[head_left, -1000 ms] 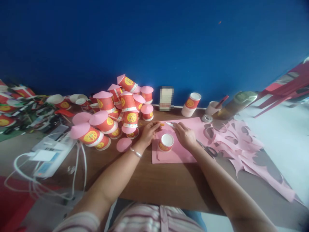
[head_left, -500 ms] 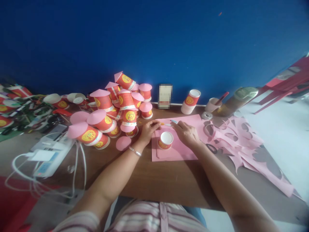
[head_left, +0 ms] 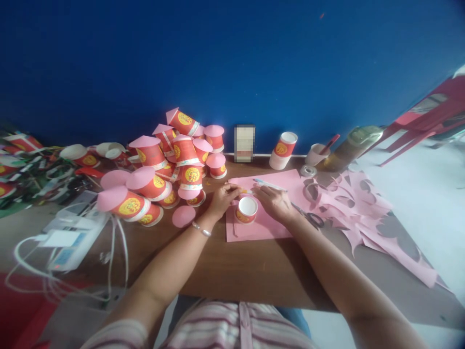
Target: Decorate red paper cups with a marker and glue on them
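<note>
My left hand pinches one end of a small, thin yellow-and-white piece, too small to name. At its other end are the closed fingertips of my right hand. A pen-like light blue and white stick lies beside the right fingers. Just below the hands a red paper cup with a white rim stands upright on pink paper sheets. Scissors lie right of my right wrist, partly hidden.
Red cups with pink cones are heaped at the left, near a white power strip with cables. Stacked cups, a tape roll, a bottle and cut pink scraps are at the right.
My two hands have come closer together above the cup. More of the blue and white stick shows over my right hand. The whole view has shifted slightly.
</note>
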Demonstrator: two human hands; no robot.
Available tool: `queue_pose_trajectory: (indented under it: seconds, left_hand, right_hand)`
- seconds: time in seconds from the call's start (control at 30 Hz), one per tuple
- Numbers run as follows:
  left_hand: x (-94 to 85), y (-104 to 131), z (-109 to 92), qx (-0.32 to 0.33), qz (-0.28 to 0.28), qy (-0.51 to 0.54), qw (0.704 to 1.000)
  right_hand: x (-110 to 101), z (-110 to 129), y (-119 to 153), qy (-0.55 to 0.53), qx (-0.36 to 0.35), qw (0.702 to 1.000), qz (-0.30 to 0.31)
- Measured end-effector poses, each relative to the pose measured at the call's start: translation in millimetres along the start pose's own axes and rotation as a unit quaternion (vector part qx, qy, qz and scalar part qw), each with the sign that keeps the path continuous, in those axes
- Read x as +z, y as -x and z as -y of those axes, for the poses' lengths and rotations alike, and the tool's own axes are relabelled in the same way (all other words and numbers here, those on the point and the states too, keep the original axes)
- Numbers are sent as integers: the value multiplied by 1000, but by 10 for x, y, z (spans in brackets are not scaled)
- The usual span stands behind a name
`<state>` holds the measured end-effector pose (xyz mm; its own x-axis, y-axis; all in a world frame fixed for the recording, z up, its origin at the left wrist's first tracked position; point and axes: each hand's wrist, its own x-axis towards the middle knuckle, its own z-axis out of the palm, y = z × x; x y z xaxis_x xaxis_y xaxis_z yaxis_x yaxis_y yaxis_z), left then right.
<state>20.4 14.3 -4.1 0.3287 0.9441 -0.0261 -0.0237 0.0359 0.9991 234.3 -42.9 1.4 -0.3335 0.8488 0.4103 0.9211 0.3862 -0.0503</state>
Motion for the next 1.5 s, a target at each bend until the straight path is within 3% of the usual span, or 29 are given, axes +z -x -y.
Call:
queue_pose_trajectory:
  seconds: [0.13,0.23,0.33,0.53,0.7,1.07,1.13,1.23,1.3,1.4,1.5]
  left_hand:
    - [41,-29,43,41,-10,16,999]
    - [41,-81,107,119,-92,-15,989]
    - [10,-120,168,141,-146,-42,978]
    - [3,-117,163,129,-122,-45,983]
    - [28,-94,107,95,-105,-36,989]
    - [24,-80,100,68,-77,-35,994]
    - [25,-79,93,65,-75,-34,994]
    - [34,-80,91,64,-67,-33,995]
    - [44,-78,92,71,-57,-34,995]
    - [64,-66,81,97,-41,-29,994]
    - [75,-48,48,108,-20,-11,994]
  right_hand:
    - [79,14,-61,2,26,999,-20]
    - [132,12,-96,39,63,997,-23]
    - [149,-17,-83,59,69,996,-16]
    - [81,-185,-34,96,109,989,-32]
    - [1,-340,-38,107,174,978,47]
    - [-114,-497,-245,58,227,960,155]
    - [-144,-493,-268,45,247,958,141]
    - [-218,-469,-279,-48,307,950,45]
    - [-255,-421,-283,-220,341,914,-21]
    - [-216,-265,-289,-521,318,790,-51]
    - [-65,-46,-283,-644,329,689,-55]
